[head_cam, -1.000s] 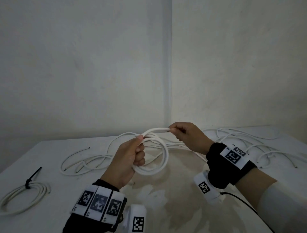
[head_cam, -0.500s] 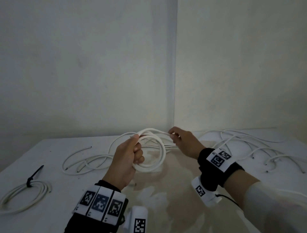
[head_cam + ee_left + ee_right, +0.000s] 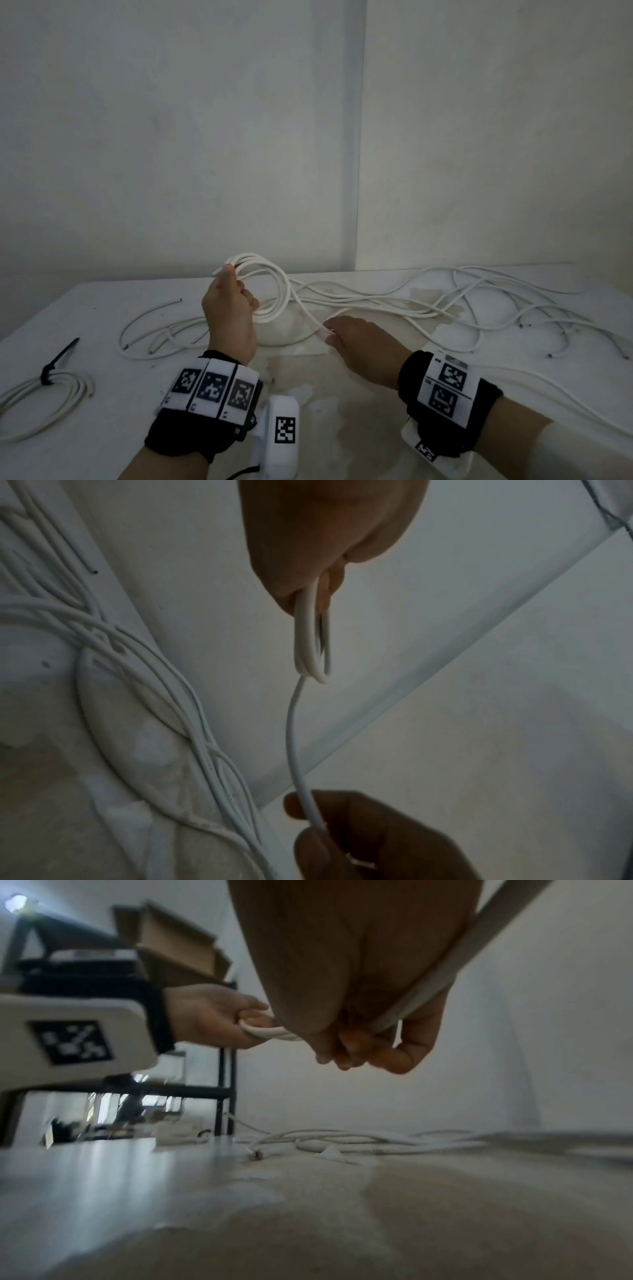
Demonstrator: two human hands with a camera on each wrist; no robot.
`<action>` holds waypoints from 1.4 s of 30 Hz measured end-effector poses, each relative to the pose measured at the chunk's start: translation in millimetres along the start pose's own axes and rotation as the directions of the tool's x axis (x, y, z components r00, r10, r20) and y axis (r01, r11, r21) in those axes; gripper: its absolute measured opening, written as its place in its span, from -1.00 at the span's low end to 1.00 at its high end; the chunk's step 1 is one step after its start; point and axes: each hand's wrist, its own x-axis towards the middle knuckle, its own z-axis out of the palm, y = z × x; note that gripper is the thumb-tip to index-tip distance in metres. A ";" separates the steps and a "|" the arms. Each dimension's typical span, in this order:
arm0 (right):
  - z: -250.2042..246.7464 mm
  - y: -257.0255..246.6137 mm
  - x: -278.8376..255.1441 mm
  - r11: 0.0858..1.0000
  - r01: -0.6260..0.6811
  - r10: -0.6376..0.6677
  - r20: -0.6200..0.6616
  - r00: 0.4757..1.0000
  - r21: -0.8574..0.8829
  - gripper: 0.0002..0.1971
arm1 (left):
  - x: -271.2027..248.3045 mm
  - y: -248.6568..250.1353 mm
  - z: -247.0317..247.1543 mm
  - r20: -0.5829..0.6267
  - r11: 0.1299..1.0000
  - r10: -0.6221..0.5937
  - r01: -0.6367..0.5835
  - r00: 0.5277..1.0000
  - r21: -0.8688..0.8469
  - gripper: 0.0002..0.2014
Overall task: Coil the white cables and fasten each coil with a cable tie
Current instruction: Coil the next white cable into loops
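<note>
The table (image 3: pixel 102 298) fills the lower half of the head view, its white top stained brownish in the middle. Across the centre and right of the frame sprawl the loose cables (image 3: pixel 479 301), tangled and overlapping, with cut ends lying towards the right edge. At the lower left edge lies a finished coil (image 3: pixel 51 397), already cinched with a black cable tie (image 3: pixel 51 366) whose tail points up and right.

Just left of centre, the left hand (image 3: pixel 229 318) is raised above the table with its fingers wrapped round the coil (image 3: pixel 270 294) being made, several white loops bunched together at the top. From the coil's right side one cable (image 3: pixel 308 315) runs down to the right hand (image 3: pixel 359 346), low near the table at lower centre, which pinches the strand between thumb and fingertips.

The cable looks light and smooth-skinned, springy enough that its loops hold a round shape yet probably want to open if let go. So the best grip is likely where all loops cross under the left thumb, while the right hand slides along the free strand to feed the next loop. The neighbouring strands may drag along.
</note>
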 end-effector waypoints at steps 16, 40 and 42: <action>-25.4 -22.0 16.5 0.692 0.401 -0.695 -0.406 0.594 -0.600 -0.76 | -35.5 -27.3 5.3 0.365 0.899 0.069 -0.216 0.928 0.380 -0.67; -53.6 -4.5 16.0 0.742 0.473 -0.671 -0.511 0.538 -0.476 -0.45 | -42.3 -7.1 1.4 0.585 0.842 -0.421 0.059 0.693 0.536 -0.69; -55.5 1.1 14.2 0.789 0.448 -0.615 -0.523 0.590 -0.421 -0.40 | -43.0 -4.1 1.3 0.576 0.864 -0.419 0.114 0.701 0.490 -0.68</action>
